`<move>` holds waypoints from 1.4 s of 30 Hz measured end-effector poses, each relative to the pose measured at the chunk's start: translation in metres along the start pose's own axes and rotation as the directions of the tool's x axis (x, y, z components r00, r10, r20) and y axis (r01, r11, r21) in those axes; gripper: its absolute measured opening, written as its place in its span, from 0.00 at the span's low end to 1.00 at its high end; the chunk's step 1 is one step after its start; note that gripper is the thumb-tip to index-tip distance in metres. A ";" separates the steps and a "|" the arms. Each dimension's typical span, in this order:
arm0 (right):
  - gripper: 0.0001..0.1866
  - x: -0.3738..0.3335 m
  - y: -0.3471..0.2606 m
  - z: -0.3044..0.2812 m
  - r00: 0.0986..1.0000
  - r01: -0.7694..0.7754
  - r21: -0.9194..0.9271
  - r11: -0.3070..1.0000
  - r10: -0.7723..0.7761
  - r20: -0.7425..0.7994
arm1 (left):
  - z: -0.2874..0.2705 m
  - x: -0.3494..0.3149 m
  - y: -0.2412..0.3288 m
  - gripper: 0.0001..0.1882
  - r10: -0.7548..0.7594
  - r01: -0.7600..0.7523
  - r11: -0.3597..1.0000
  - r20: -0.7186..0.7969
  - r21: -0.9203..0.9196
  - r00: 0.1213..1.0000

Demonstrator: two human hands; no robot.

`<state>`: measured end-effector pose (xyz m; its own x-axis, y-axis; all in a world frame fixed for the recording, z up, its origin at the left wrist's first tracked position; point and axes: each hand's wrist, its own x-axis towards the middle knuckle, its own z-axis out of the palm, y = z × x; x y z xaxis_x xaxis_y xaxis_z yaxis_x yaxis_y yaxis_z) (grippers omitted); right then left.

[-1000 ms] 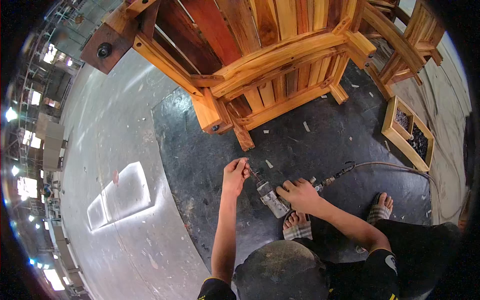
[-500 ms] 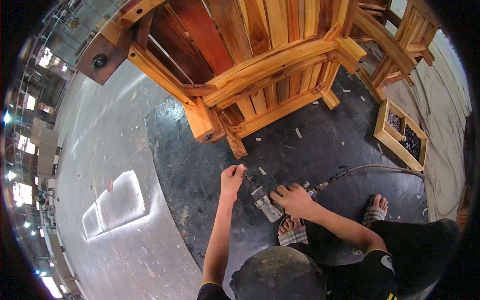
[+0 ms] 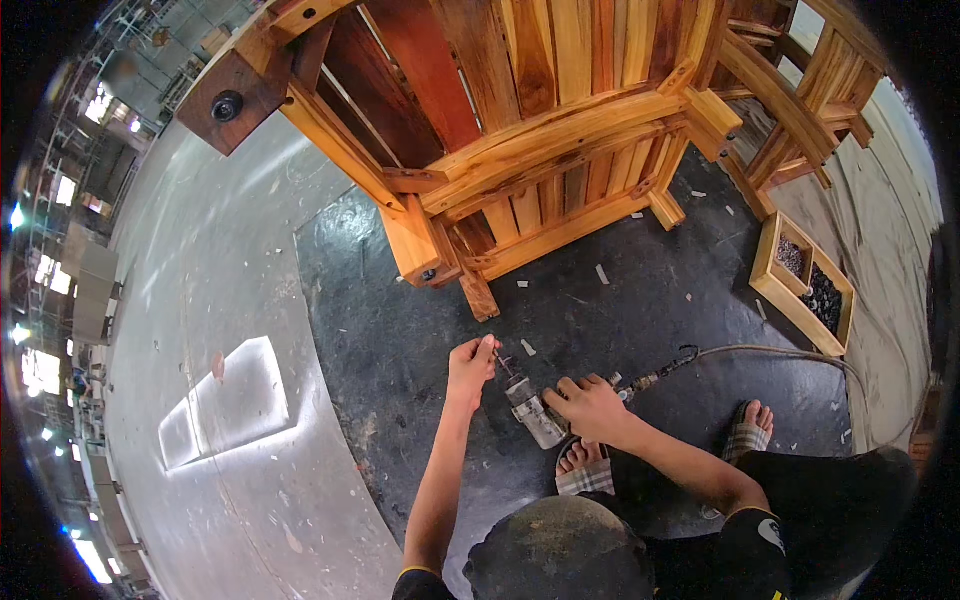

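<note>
A grey air-powered driver [image 3: 535, 412] hangs over the dark mat, its bit pointing away from me and to the left. My right hand [image 3: 597, 407] is closed around its handle, where the hose fitting joins. By the bit's tip, my left hand [image 3: 470, 370] pinches with thumb and fingers; whatever is between them is too small to make out. Just beyond the left hand is the leg end of a tipped wooden bench [image 3: 565, 125], made of slats in mixed brown and yellow tones.
A wooden box [image 3: 790, 308] at right holds small metal pieces and black pieces in separate compartments. An air hose [image 3: 765, 350] curves across the mat [image 3: 400, 330]. Another piece of wooden furniture [image 3: 780, 95] stands at the far right. Small white scraps lie about. My sandalled feet are close below the driver.
The view has shifted a little, so the bench sits slightly further right and lower. Both hands keep nearly the same pose, with the left fingers still by the bit.
</note>
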<state>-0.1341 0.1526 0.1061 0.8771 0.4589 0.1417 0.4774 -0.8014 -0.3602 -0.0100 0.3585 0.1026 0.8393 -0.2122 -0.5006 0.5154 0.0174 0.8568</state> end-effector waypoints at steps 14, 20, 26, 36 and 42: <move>0.25 0.001 0.003 0.001 0.998 0.018 -0.036 0.999 -0.020 -0.062 | 0.009 -0.007 -0.011 0.15 0.166 -0.169 0.981 -0.037 -0.100 0.985; 0.23 -0.001 0.004 0.002 0.992 0.046 -0.049 0.998 -0.051 -0.114 | 0.016 -0.017 -0.016 0.16 0.113 -0.137 0.953 -0.103 -0.269 0.988; 0.25 0.000 0.002 0.003 0.994 0.037 -0.036 0.999 -0.040 -0.098 | 0.005 -0.011 -0.031 0.14 -0.114 0.008 0.795 -0.136 -0.607 0.984; 0.23 -0.003 0.001 0.001 0.996 0.041 -0.030 0.999 -0.043 -0.079 | -0.025 0.012 0.003 0.16 -0.134 0.172 0.854 0.113 -0.491 0.985; 0.21 -0.002 0.000 -0.001 0.996 0.038 -0.026 0.999 -0.040 -0.079 | -0.023 0.015 0.016 0.14 -0.171 0.245 0.890 0.217 -0.385 0.961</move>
<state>-0.1353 0.1510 0.1067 0.8587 0.4585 0.2287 0.5115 -0.7932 -0.3304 0.0148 0.3784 0.1064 0.6809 -0.4192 -0.6006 0.7310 0.3394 0.5919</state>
